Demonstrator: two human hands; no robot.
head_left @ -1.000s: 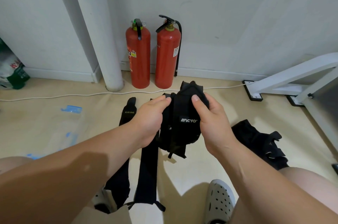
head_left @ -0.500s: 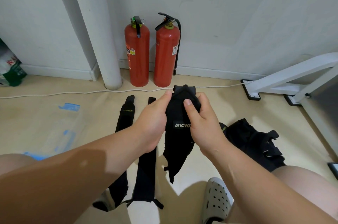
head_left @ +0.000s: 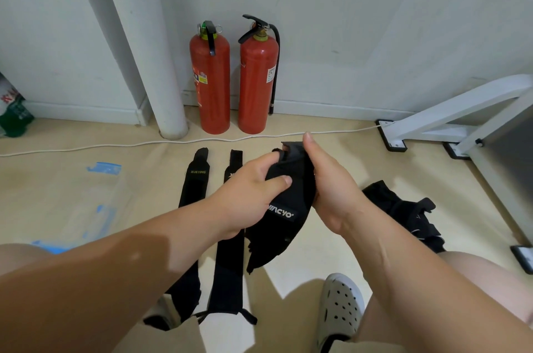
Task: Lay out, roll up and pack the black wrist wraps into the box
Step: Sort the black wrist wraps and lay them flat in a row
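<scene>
The floor (head_left: 360, 156) is pale and smooth, and a white wall stands at the far side. Two red fire extinguishers (head_left: 210, 84) stand side by side against that wall, next to a white pole (head_left: 150, 50). A white cord (head_left: 115, 145) runs across the floor in front of them.

I hold one black wrist wrap (head_left: 284, 220) up above the floor with both hands. My left hand (head_left: 248, 197) grips its top, with the thumb across the front. My right hand (head_left: 331, 188) holds the other side, its fingers tucked behind the wrap and its thumb pointing up. The rest of the wrap hangs down and shows white letters.

Two more wraps lie flat and straight on the floor, side by side under my left arm: the left wrap (head_left: 193, 188) and the second wrap (head_left: 229, 266). A pile of black wraps (head_left: 409, 214) sits to the right. A grey shoe (head_left: 340, 309) is near the bottom.
</scene>
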